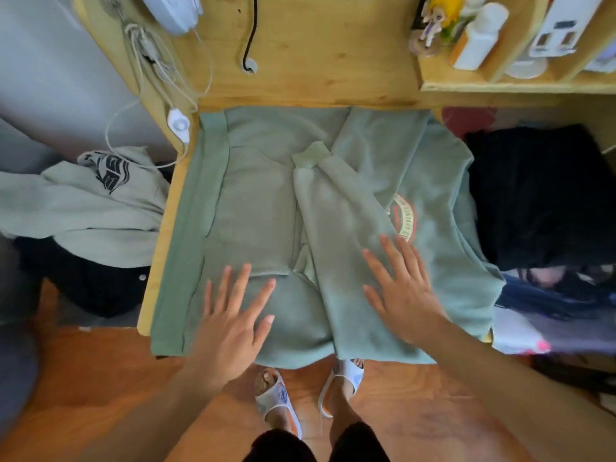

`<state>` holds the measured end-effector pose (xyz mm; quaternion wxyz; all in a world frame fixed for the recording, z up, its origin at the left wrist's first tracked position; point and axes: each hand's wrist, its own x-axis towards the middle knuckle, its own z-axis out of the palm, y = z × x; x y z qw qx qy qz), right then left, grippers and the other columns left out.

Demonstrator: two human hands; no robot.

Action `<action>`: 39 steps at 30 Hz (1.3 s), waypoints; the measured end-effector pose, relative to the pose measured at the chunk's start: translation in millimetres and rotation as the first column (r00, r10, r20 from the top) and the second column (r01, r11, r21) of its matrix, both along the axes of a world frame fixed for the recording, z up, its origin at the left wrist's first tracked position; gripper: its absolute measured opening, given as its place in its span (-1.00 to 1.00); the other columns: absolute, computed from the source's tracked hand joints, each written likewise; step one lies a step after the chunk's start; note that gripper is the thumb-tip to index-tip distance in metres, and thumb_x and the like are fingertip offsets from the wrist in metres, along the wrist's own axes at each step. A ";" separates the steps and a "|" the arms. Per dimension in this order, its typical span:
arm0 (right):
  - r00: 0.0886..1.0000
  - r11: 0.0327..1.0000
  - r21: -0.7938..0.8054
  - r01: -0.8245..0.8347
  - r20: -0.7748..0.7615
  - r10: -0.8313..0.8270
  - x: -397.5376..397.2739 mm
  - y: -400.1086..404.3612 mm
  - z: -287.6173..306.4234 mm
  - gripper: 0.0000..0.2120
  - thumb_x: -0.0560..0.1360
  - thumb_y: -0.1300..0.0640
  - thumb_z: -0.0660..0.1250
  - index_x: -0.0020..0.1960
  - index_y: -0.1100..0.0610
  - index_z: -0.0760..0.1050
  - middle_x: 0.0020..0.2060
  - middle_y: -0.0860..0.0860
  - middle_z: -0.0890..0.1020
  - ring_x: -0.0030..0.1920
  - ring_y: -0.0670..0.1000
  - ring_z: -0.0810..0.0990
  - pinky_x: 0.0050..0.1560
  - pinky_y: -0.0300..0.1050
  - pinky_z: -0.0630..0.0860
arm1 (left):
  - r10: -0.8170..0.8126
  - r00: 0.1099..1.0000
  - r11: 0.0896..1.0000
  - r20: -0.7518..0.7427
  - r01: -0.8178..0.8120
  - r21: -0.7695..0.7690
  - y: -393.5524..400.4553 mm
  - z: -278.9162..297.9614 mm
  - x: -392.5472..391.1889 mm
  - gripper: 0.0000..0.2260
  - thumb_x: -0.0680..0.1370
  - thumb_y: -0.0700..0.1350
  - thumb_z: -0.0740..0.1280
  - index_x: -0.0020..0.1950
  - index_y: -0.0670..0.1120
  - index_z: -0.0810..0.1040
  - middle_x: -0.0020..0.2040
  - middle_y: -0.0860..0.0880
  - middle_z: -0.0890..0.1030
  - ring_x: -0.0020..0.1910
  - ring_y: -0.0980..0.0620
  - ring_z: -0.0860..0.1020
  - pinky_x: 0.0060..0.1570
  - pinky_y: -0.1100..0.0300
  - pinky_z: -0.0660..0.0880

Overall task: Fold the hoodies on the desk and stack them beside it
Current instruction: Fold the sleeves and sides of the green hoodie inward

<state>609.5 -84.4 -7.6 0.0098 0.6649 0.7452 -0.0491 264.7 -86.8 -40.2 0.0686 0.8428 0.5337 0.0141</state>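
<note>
Green hoodie (263,201): soft, matte fleece in pale sage, spread flat over the desk (300,61), a light pine surface with visible knots; the near hem hangs over the front edge toward the floor. Ribbed band runs down the garment's left side; a squared patch pocket sits at centre. One sleeve (336,228) lies folded diagonally across the body, its ribbed cuff pointing toward the far edge; a round orange-and-cream printed emblem (405,218) shows partly beside it. Left hand (233,321): fingers straight and spread, no grip closed on anything, palm lying on or just over the lower front of the hoodie just below the pocket. Right hand (400,291): fingers likewise straight and apart, flat on the folded sleeve, fingertips near the emblem. Grey hoodie (96,201): pale, slightly crumpled, black graphic print on top, resting on dark fabric beside the desk to the left. Dark garments (536,195): black, heaped to the right of the green hoodie. White cables (160,68): thin, looped, hanging at the desk's left corner. Wooden floor (83,378): orange-brown, smooth.
</note>
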 end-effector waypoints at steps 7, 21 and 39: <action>1.000 0.980 -0.199 0.019 0.005 -0.018 22.2 -42.4 -5.7 -0.35 0.59 -0.24 0.05 0.56 0.08 0.31 0.58 0.14 0.24 0.57 0.22 0.19 0.48 0.26 0.29 | -0.142 0.982 0.980 -0.121 0.122 -0.154 -16.6 -13.1 -67.9 -0.32 0.57 0.40 0.13 0.63 0.13 0.24 0.66 -0.16 0.12 0.63 -0.30 0.08 0.50 -0.35 0.13; -0.565 0.154 -0.767 0.623 -0.578 -0.589 21.6 -140.4 3.4 -0.46 0.57 -0.16 0.33 0.43 0.12 0.43 0.31 0.15 0.56 0.27 0.18 0.57 0.28 0.13 0.49 | 0.209 0.976 0.972 -0.060 -0.214 -0.095 -41.7 -5.5 -76.9 -0.26 0.45 -0.12 0.50 0.60 0.04 0.33 0.59 -0.20 0.27 0.57 -0.28 0.19 0.48 -0.25 0.17; -0.825 0.128 -0.863 0.488 -0.504 -0.255 11.6 -117.2 27.3 -0.60 0.52 0.28 0.37 0.34 0.15 0.47 0.19 0.16 0.62 0.09 0.15 0.63 0.17 0.11 0.58 | 0.741 -0.671 -0.089 -0.024 -0.063 -0.994 -29.7 48.7 -42.3 -0.64 0.58 -0.13 0.37 0.37 -0.12 0.49 0.12 -0.05 0.64 0.02 0.01 0.63 0.06 0.05 0.59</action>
